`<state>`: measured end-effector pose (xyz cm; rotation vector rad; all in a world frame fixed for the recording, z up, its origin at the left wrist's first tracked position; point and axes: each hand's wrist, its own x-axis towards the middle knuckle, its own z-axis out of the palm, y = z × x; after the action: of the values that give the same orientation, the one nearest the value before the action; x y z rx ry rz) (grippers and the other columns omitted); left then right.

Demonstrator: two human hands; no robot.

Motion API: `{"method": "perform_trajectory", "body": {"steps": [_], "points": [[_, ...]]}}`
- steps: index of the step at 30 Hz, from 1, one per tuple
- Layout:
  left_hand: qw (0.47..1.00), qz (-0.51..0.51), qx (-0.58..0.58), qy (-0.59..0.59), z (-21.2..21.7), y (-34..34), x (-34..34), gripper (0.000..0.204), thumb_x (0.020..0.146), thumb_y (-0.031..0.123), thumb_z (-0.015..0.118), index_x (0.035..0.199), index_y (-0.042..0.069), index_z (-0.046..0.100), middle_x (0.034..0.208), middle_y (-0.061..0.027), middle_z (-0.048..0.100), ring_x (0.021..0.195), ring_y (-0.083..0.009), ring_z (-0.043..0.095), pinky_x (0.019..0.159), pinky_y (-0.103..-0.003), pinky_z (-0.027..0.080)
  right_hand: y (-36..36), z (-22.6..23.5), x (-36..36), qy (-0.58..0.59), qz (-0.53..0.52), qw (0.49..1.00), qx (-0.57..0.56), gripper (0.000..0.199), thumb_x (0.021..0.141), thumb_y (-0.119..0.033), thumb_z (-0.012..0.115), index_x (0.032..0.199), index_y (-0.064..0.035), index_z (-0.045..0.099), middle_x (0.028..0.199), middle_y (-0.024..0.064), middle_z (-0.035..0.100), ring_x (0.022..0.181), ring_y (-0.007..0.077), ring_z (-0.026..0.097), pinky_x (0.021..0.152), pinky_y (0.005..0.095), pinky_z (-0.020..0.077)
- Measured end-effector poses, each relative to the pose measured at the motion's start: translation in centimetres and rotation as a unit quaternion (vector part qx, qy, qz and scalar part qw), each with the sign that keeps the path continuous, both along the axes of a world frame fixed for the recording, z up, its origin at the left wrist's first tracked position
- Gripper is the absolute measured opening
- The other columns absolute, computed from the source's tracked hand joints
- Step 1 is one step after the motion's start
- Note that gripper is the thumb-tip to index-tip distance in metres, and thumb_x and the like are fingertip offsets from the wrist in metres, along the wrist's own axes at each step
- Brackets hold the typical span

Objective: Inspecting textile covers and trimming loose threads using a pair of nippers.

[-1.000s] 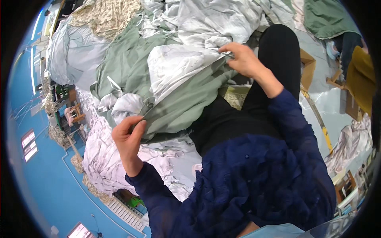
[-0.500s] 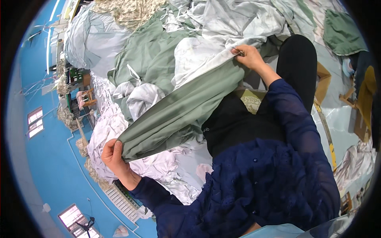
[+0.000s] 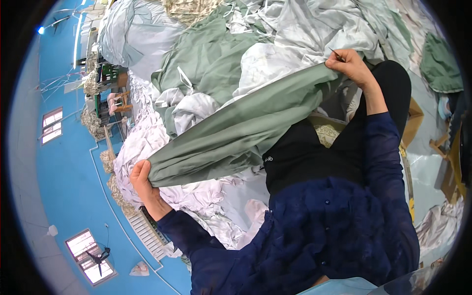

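A green fabric piece is stretched across my lap with its upper edge pulled straight. My left hand pinches its left end between thumb and fingers. At the opposite end my right hand is closed on the same edge. A small dark pointed tool also sticks out of the right hand; most of it is hidden by the fingers. White printed cloth lies just beyond the stretched edge. Below the edge the green fabric hangs in loose folds over my black trousers.
Heaps of green cloth and white cloth fill the area ahead. Pale pinkish cloth is piled on the left. A yellow measuring tape and cardboard are at the right, with a green bundle farther off.
My right hand has moved up and right, stretching the green edge longer. The left hand keeps its pinch on the other end. The whole view has shifted slightly.
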<state>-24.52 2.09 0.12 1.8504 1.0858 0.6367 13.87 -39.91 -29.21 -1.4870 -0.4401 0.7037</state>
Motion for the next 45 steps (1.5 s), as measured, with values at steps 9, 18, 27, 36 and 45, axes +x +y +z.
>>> {"method": "perform_trajectory", "body": {"steps": [9,18,27,36,45], "points": [[0.951,-0.057,0.158,0.259,-7.5,2.3,2.9,0.012,0.077,0.007,0.069,0.081,-0.004,0.070,0.067,-0.0009,0.063,0.061,-0.0068,0.053,0.057,-0.022,0.041,3.1,-4.6,-0.1,-0.104,-0.070,0.985,-0.118,0.024,0.080,-0.026,0.074,0.082,-0.0035,0.067,0.064,0.0026,0.059,0.061,0.0117,0.054,0.058,0.0287,0.0425],[0.973,-0.045,0.099,0.202,-12.6,1.8,2.0,0.008,0.083,0.006,0.069,0.080,-0.002,0.068,0.063,0.0039,0.056,0.055,-0.0019,0.044,0.050,-0.019,0.032,8.4,2.7,-6.1,-0.250,-0.089,0.964,-0.002,0.016,0.078,-0.008,0.074,0.090,-0.0016,0.066,0.083,0.0075,0.061,0.069,0.0191,0.059,0.064,0.0295,0.0469],[0.978,-0.027,0.060,0.198,-14.0,2.3,0.2,0.009,0.082,0.006,0.070,0.082,-0.003,0.069,0.068,0.0027,0.061,0.060,-0.0038,0.049,0.056,-0.020,0.037,12.5,2.4,-7.1,-0.328,-0.033,0.943,-0.055,0.019,0.073,-0.006,0.074,0.091,-0.0030,0.068,0.088,0.0103,0.062,0.073,0.0279,0.063,0.066,0.0356,0.0500],[0.980,-0.021,0.036,0.195,-15.4,2.8,0.3,0.009,0.082,0.006,0.070,0.082,-0.003,0.070,0.070,0.0016,0.063,0.062,-0.0045,0.051,0.059,-0.020,0.040,11.3,1.7,-5.9,-0.290,-0.101,0.951,-0.028,0.012,0.075,-0.004,0.065,0.087,-0.0015,0.065,0.078,0.0121,0.063,0.068,0.0262,0.061,0.062,0.0332,0.0471],[0.983,-0.035,0.021,0.177,-16.7,4.0,-0.1,0.009,0.083,0.006,0.069,0.083,-0.004,0.069,0.072,0.0000,0.064,0.063,-0.0055,0.053,0.060,-0.021,0.041,-1.0,4.2,-1.3,-0.075,-0.384,0.917,0.075,0.017,0.091,-0.011,0.065,0.103,0.0000,0.065,0.072,-0.0050,0.056,0.061,0.0009,0.043,0.054,0.0171,0.0316]]}}
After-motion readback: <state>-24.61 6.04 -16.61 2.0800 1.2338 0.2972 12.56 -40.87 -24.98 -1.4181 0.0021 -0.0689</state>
